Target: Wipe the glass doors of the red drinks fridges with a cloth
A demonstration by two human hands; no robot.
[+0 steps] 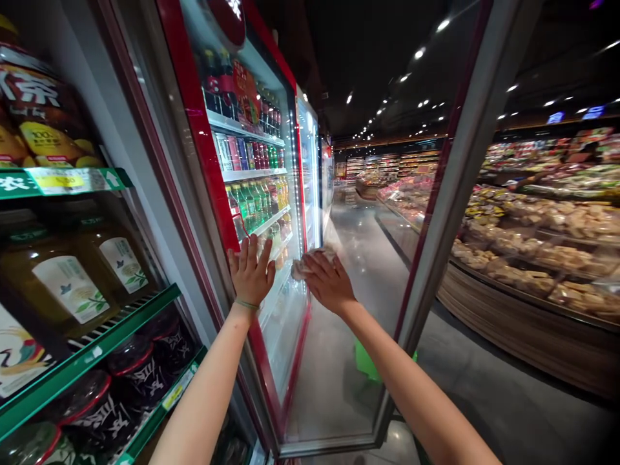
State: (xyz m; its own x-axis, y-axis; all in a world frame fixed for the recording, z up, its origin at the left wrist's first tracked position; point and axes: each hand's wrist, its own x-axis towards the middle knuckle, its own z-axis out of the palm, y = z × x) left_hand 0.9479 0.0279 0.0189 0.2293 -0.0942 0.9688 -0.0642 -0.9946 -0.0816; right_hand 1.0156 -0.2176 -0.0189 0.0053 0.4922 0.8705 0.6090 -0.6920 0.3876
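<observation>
Before me an opened glass door (334, 400) with a grey metal frame (450, 155) swings out from a drinks cooler. My left hand (252, 274) lies flat against the glass near the door's left side, fingers spread, a thin green band on its wrist. To its right, my right hand (330, 282) presses a crumpled pale cloth (301, 267) on the pane, with the fingers over it. Part of the cloth is hidden beneath that hand. Through the glass, a red-framed cooler (194, 123) with bottles and cans on its shelves shows.
At left, the opened cooler's shelves hold large juice bottles (72, 284) and dark-labelled jars (140, 374) behind green price strips (92, 349). Something bright green (367, 361) stands low behind the glass. A curved produce stand (523, 323) with packed goods is at right, beside a grey floor aisle.
</observation>
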